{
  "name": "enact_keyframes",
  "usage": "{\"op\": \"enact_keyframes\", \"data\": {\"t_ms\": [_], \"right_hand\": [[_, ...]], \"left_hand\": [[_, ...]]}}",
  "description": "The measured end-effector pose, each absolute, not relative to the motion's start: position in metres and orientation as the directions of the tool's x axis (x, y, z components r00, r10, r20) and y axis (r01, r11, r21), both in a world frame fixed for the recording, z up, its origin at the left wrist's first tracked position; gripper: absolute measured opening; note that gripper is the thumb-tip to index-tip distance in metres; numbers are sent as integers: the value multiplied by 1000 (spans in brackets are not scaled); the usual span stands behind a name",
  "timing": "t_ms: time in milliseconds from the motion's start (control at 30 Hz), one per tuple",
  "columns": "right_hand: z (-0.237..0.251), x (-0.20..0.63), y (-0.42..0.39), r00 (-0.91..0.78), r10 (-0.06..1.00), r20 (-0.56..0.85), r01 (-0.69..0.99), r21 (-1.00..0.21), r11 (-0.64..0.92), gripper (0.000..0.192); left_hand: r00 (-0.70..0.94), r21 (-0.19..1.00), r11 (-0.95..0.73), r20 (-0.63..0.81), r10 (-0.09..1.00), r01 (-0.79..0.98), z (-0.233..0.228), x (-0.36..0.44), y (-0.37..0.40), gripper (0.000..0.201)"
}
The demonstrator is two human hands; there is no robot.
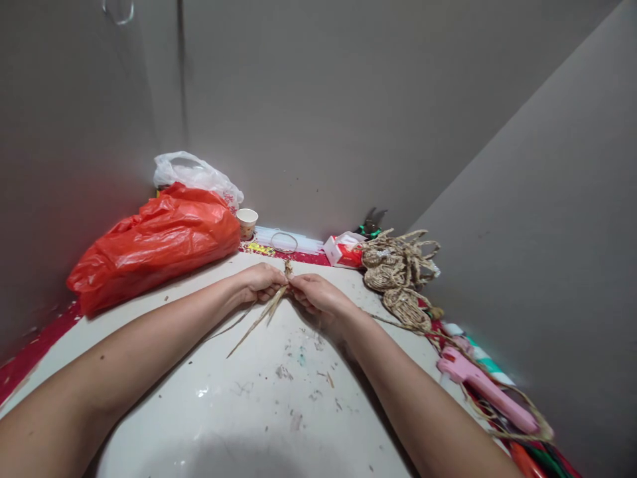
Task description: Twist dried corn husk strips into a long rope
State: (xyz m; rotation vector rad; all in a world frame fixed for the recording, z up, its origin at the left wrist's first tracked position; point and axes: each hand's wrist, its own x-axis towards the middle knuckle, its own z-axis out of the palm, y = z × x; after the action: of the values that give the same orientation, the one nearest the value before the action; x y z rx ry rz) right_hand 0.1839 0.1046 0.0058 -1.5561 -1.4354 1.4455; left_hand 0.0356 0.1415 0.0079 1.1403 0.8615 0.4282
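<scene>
My left hand (263, 282) and my right hand (314, 292) meet over the far middle of the white table. Between their fingertips they pinch a small bundle of dry, straw-coloured plant fibre (271, 309). Its loose ends fan out below my fingers toward the left, and a short tuft sticks up above them. Both hands are closed, thumbs against fingers. A thin twisted cord (393, 321) runs along the table from near my right hand toward the right edge. How the strands cross inside my fingers is hidden.
An orange-red plastic bag (164, 245) lies at left, near a paper cup (247, 224). White sticks (298, 240) and a tissue pack (343, 249) line the back. Woven straw pieces (398, 275) and a pink glue gun (485, 385) lie right. Grey walls (318, 113) stand close behind.
</scene>
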Motion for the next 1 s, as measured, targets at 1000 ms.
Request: {"op": "enact_keyframes", "data": {"t_ms": [1000], "right_hand": [[-1, 184, 103, -146, 897, -418, 25, -907, -419, 25]], "left_hand": [[535, 596, -436, 14, 845, 674, 24, 58, 86, 9]]}}
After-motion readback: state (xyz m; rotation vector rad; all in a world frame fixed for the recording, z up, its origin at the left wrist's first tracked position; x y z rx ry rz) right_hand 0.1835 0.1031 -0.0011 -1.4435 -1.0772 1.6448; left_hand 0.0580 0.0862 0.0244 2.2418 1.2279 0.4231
